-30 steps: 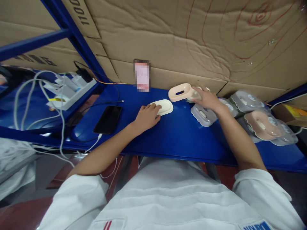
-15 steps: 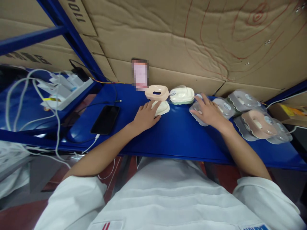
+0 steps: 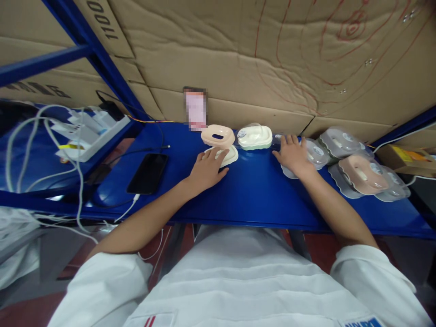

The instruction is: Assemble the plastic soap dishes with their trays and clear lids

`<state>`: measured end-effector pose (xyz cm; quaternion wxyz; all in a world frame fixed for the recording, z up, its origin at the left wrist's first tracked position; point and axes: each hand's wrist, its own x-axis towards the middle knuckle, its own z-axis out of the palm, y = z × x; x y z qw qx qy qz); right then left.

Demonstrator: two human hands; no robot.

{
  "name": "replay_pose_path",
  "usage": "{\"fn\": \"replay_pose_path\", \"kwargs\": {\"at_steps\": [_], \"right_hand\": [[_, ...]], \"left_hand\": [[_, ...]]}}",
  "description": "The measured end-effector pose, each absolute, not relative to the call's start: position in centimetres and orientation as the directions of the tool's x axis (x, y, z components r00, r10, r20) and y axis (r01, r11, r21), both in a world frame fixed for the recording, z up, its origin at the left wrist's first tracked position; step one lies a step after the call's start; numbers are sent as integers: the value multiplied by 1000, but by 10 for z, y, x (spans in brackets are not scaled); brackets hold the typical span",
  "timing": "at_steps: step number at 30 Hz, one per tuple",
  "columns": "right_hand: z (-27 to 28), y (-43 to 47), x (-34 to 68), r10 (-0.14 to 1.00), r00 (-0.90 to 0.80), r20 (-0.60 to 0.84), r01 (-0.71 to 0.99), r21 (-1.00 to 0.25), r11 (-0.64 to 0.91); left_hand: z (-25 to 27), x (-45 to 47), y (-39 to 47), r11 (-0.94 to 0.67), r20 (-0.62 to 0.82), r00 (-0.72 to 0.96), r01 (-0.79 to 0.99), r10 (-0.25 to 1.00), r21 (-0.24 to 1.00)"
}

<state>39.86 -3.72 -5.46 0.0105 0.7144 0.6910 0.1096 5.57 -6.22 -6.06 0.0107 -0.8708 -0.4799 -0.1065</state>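
Observation:
My left hand (image 3: 205, 170) rests on a cream oval plastic piece (image 3: 229, 156) lying on the blue shelf (image 3: 252, 195), fingers curled over its near end. Just behind it stands a peach oval box (image 3: 218, 135), and to its right a cream box with a clear lid (image 3: 255, 136). My right hand (image 3: 292, 155) lies flat, fingers spread, on a grey lidded box (image 3: 315, 152) at the left end of a pile of similar boxes.
A pile of grey boxes and one peach box (image 3: 363, 173) fills the shelf's right end. A black phone (image 3: 147, 166) on a white cable lies at the left. Beyond it a power strip with chargers (image 3: 89, 135) and cables. Cardboard (image 3: 238, 59) backs the shelf.
My right hand set the peach and cream boxes down at the back, then drew right onto a grey box. My left hand stayed on the cream piece.

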Motion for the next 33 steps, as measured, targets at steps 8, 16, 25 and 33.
{"fn": "replay_pose_path", "kwargs": {"at_steps": [8, 16, 25, 33], "right_hand": [[-37, -36, 360, 997, -76, -30, 984, 160, 79], [-36, -132, 400, 959, -97, 265, 983, 179, 50], [-50, -108, 415, 970, 2, 243, 982, 181, -47], [-60, -68, 390, 919, -239, 315, 970, 115, 213]], "left_hand": [[-58, 57, -66, -510, 173, 491, 855, 854, 88], [-67, 56, -63, -525, 181, 507, 848, 843, 69], [-60, 56, -63, -550, 183, 533, 833, 826, 54], [-61, 52, -62, -838, 214, 811, 515, 544, 179]]}}
